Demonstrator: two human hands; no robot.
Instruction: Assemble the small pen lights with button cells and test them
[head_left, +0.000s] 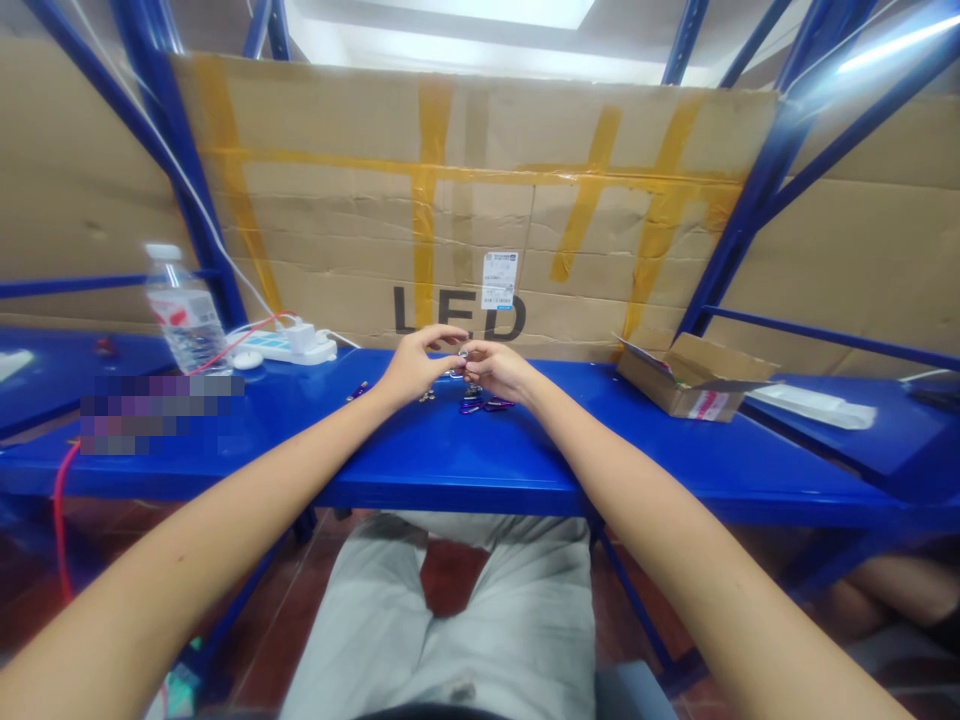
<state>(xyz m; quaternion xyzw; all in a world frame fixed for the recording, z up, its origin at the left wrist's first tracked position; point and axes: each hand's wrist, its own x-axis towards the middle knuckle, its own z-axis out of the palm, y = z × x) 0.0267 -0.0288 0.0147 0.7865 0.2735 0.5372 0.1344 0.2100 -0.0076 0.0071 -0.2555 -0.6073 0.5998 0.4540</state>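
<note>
Both my arms reach out over a blue metal shelf [465, 460]. My left hand [416, 362] and my right hand [499, 370] meet at the far side of the shelf, fingers pinched together on a small metal ring [463, 353] held between them. Under the hands lie several small parts: purple clips [484, 405] and little silvery pieces [427, 396]. One more small purple piece [358, 390] lies just left of my left wrist.
A water bottle [184, 312] stands at the left, with a white power strip [289, 345] and red cable behind it. An open small cardboard box [694, 375] sits at the right. A taped cardboard sheet marked LED [465, 200] walls the back. Blue rack posts [187, 170] rise on both sides.
</note>
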